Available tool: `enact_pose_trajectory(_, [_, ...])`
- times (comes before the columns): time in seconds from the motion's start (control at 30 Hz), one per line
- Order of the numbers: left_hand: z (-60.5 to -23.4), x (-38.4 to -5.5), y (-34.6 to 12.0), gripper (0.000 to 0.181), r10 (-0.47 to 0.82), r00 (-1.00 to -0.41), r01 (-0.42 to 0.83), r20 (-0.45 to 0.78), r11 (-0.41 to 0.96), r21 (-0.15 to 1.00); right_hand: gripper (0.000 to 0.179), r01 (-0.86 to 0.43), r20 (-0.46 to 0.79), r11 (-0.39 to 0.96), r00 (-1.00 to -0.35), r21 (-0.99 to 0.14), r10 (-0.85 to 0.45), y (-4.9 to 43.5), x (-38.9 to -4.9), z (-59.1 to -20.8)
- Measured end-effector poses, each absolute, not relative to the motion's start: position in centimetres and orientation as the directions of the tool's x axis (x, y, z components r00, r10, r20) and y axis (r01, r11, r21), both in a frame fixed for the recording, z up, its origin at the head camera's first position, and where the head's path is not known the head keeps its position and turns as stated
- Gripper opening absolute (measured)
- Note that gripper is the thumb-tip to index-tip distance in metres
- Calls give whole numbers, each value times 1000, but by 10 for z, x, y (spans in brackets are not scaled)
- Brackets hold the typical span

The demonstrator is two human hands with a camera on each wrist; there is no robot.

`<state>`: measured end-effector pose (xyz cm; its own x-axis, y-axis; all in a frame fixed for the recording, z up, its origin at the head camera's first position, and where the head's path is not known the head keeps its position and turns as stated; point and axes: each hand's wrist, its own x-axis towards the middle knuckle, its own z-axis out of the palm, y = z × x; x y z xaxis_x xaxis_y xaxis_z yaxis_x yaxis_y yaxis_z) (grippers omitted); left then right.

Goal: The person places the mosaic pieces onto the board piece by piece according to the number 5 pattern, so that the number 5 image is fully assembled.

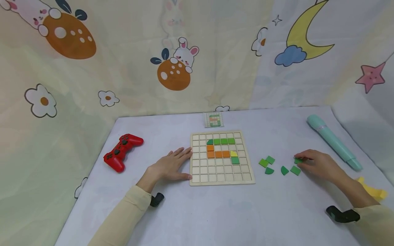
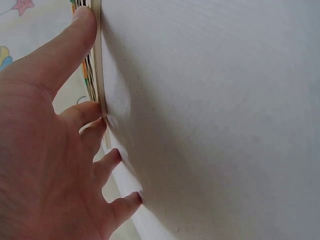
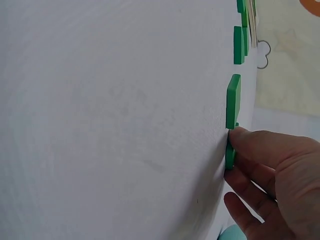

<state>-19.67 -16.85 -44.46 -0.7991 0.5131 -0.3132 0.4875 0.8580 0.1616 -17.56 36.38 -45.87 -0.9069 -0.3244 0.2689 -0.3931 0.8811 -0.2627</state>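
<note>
A wooden grid board (image 1: 220, 177) lies flat in the middle of the table, with green, orange and yellow tiles in some of its squares. My left hand (image 1: 172, 166) rests with spread fingers at its left edge; in the left wrist view the thumb (image 2: 82, 30) touches the board's rim. To the right, my right hand (image 1: 320, 165) pinches a green tile (image 3: 229, 156) between thumb and fingers, low at the tabletop. Beside it lie a green square tile (image 1: 295, 170) and a green quarter-round tile (image 1: 284, 170). Several more green tiles (image 1: 263, 163) sit nearer the board.
A small pattern card (image 1: 213, 120) lies behind the board. At the left is a red game controller (image 1: 123, 152). A mint-green microphone-shaped object (image 1: 333, 141) lies right of my right hand, and a yellow object (image 1: 372, 190) is partly hidden by that forearm. Printed cloth hangs behind.
</note>
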Motion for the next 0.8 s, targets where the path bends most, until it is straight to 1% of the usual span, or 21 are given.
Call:
enact_pose_trajectory(0.23, [-445, -197, -168, 93, 510, -800, 485, -316, 860, 160, 32, -418, 285, 872, -894, -254, -345, 356, -178, -458])
enact_pose_trajectory(0.33, [-445, -197, -168, 93, 505, -802, 480, -319, 863, 157, 31, -426, 275, 864, -894, -269, -355, 346, -182, -455])
enact_pose_trajectory(0.4, [-444, -198, -168, 93, 504, -801, 479, -323, 863, 159, 31, -424, 250, 859, -899, -289, -359, 338, -185, -451])
enact_pose_trajectory(0.6, [-446, -198, -168, 94, 506, -799, 484, -325, 862, 152, 31, -394, 117, 847, -918, -357, -378, 303, -195, -441])
enact_pose_trajectory(0.8, [-446, -197, -168, 94, 510, -799, 489, -320, 860, 149, 29, -426, 67, 811, -897, -402, -438, 254, -205, -436])
